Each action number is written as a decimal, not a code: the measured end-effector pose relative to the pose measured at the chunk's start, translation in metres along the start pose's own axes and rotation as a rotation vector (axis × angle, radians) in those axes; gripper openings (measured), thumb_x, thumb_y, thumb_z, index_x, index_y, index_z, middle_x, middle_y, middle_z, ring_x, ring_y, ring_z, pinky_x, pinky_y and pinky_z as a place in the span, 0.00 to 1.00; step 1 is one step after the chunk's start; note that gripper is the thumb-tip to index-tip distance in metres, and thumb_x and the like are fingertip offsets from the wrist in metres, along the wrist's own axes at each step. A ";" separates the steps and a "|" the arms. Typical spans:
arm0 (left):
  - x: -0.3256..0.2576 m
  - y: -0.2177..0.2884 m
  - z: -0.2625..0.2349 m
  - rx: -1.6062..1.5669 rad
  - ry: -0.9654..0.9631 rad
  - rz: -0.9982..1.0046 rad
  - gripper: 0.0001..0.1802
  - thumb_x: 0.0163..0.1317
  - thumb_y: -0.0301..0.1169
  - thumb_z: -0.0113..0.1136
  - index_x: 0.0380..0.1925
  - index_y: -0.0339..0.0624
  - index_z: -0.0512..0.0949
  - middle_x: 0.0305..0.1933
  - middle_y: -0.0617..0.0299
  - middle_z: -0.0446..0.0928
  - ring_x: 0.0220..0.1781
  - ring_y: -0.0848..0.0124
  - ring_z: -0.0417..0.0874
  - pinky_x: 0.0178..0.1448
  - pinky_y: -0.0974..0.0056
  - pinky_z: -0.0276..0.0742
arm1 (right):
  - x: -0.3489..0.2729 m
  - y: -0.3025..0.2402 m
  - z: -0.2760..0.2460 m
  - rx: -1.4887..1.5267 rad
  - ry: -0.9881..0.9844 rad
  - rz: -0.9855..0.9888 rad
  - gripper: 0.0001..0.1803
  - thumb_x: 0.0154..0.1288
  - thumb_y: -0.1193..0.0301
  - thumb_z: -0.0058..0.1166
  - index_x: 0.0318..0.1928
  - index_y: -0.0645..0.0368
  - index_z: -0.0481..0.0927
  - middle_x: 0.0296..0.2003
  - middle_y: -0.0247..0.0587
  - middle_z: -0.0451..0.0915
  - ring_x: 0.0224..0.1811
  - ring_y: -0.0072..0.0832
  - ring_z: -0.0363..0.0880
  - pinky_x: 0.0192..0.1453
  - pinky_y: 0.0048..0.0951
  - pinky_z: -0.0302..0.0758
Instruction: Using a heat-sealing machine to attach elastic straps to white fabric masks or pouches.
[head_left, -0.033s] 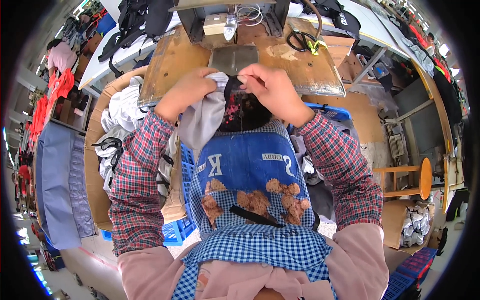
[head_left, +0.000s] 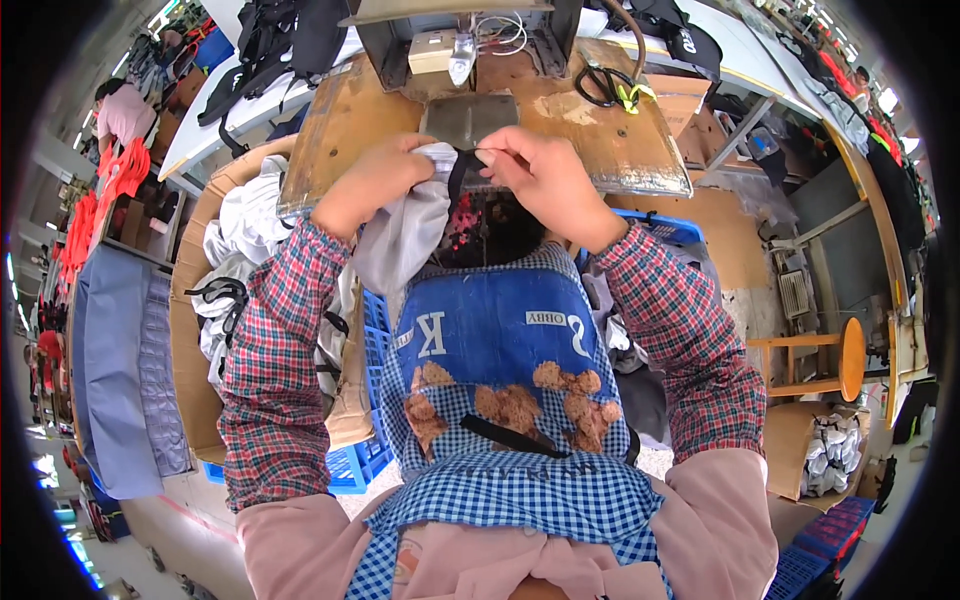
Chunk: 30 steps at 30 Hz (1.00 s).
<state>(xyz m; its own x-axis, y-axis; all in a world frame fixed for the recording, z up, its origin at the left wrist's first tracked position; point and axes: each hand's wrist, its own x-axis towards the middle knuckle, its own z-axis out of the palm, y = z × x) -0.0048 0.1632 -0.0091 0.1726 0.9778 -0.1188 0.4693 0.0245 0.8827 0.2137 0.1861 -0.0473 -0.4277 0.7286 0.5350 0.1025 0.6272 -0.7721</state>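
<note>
A light grey fabric piece (head_left: 405,235) with a black band (head_left: 462,172) along its edge hangs over the front of the wooden worktable (head_left: 335,130). My left hand (head_left: 380,182) is closed on its upper part, with the fingertips partly hidden behind the cloth. On the band's other side, my right hand (head_left: 548,185) pinches the black edge between thumb and fingers. Both hands are just in front of a grey metal plate (head_left: 470,120) set into the tabletop. Below them, a blue printed apron (head_left: 480,315) covers my lap.
Cardboard boxes of grey fabric pieces (head_left: 245,215) stand to my left. Black scissors (head_left: 598,86) with a yellow-green tie lie on the table's right. A metal housing with a small beige box (head_left: 431,52) is at the back. A wooden stool (head_left: 850,358) stands to the right.
</note>
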 end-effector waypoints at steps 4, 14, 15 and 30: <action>0.024 0.003 -0.009 -0.058 -0.024 -0.074 0.20 0.56 0.30 0.51 0.48 0.33 0.78 0.35 0.66 0.79 0.33 0.79 0.76 0.36 0.72 0.71 | 0.020 0.019 0.000 0.053 0.006 0.083 0.07 0.68 0.75 0.52 0.43 0.65 0.79 0.29 0.44 0.84 0.33 0.25 0.85 0.37 0.26 0.79; 0.059 0.008 -0.020 -0.236 0.049 -0.106 0.19 0.54 0.29 0.52 0.45 0.31 0.77 0.30 0.66 0.77 0.28 0.78 0.77 0.30 0.71 0.71 | 0.057 0.036 -0.006 0.048 0.021 0.117 0.09 0.69 0.73 0.52 0.44 0.66 0.81 0.31 0.42 0.85 0.34 0.24 0.86 0.37 0.24 0.80; 0.064 0.005 -0.025 -0.217 0.029 -0.110 0.19 0.53 0.29 0.52 0.44 0.31 0.78 0.30 0.65 0.77 0.27 0.77 0.77 0.29 0.70 0.71 | 0.060 0.034 -0.006 0.035 0.015 0.140 0.09 0.69 0.73 0.52 0.44 0.67 0.81 0.31 0.43 0.85 0.34 0.24 0.86 0.37 0.24 0.80; 0.082 -0.001 -0.037 -0.250 -0.056 -0.065 0.18 0.50 0.27 0.52 0.41 0.32 0.79 0.29 0.63 0.78 0.27 0.74 0.79 0.30 0.69 0.73 | 0.076 0.038 -0.011 0.027 -0.066 0.175 0.11 0.73 0.74 0.50 0.49 0.67 0.79 0.41 0.36 0.83 0.41 0.20 0.84 0.45 0.22 0.81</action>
<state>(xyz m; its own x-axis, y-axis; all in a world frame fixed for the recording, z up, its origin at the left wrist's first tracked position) -0.0231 0.2511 -0.0024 0.2003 0.9596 -0.1976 0.2531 0.1441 0.9566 0.1953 0.2681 -0.0319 -0.4633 0.8056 0.3693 0.1562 0.4844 -0.8608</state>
